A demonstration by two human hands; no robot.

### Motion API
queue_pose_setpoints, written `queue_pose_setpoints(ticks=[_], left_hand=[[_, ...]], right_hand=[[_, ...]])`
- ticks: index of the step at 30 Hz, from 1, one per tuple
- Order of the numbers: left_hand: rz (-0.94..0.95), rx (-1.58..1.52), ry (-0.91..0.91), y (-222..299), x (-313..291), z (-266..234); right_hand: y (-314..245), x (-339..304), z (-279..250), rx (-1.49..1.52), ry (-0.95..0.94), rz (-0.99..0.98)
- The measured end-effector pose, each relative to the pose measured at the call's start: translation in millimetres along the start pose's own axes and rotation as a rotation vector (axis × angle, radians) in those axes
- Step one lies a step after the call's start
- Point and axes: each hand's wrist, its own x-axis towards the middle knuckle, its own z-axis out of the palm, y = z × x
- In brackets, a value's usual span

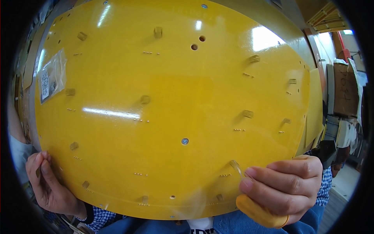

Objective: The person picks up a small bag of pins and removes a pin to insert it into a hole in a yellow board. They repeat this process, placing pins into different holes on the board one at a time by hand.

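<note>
A large glossy yellow board (187, 89) fills most of the view, with small bundles of fine, thin strands standing up from it and short rows of pin-like dots. My right hand (284, 189), at the lower right, pinches fine strands beside one bundle (235, 165); an orange cover (259, 210) sleeves one of its digits. At the board's lower left edge, my left hand (52, 185) has its fingers pressed together. Something thin and dark shows between them, too small to name.
A clear plastic bag (53, 78) with a white label lies on the board's left side. Metal screws (185, 141) and two round holes (198, 43) mark its surface. Brown cardboard (346, 89) stands at the right. Another person's arm (17, 128) shows at the far left.
</note>
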Motion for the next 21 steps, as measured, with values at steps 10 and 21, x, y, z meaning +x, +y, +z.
queue_pose_setpoints(ticks=[10, 21], left_hand=[[-0.016, -0.002, 0.012, 3.2, 1.8, 1.2], [-0.002, 0.028, -0.012, 3.4, 1.8, -2.1]], right_hand=[[-0.6, 6.0, -6.1, 0.069, -0.059, 0.057], [4.6, -1.7, -1.1, 0.233, 0.017, 0.123]])
